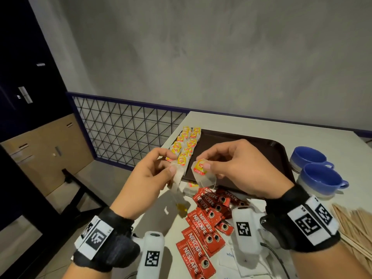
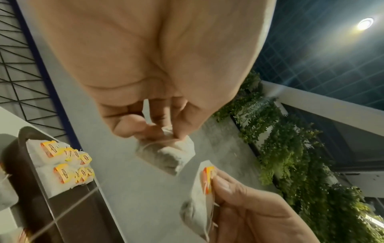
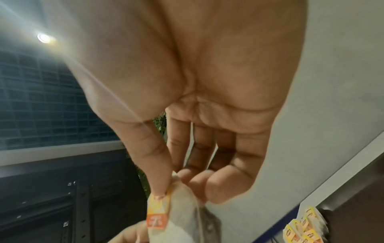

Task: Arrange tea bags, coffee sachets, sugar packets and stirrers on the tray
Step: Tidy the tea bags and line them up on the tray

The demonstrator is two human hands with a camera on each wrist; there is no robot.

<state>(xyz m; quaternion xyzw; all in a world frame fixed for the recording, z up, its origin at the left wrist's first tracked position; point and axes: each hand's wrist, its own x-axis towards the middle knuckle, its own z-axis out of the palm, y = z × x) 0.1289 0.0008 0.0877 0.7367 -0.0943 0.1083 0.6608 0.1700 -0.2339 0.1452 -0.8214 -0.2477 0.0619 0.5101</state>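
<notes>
Both hands hover above the front left corner of the dark brown tray [image 1: 251, 146]. My left hand [image 1: 171, 164] pinches a white tea bag [image 1: 179, 175] by its top, and the bag's yellow tag [image 1: 182, 208] dangles below on its string. In the left wrist view this tea bag [image 2: 166, 154] hangs from the left hand [image 2: 166, 131]. My right hand [image 1: 202, 162] pinches a second tea bag [image 1: 203, 174] at its yellow tag. The right wrist view shows the right hand [image 3: 172, 187] holding that tea bag [image 3: 182, 213] between thumb and fingers. Two rows of tea bags [image 1: 185, 146] lie along the tray's left side.
Red coffee sachets [image 1: 207, 218] are scattered on the white table in front of the tray, with one loose tea bag [image 1: 191, 186] beside them. Wooden stirrers [image 1: 358, 228] lie at the right. Two blue cups [image 1: 320, 176] stand right of the tray. White packets [image 1: 231, 256] lie near the front edge.
</notes>
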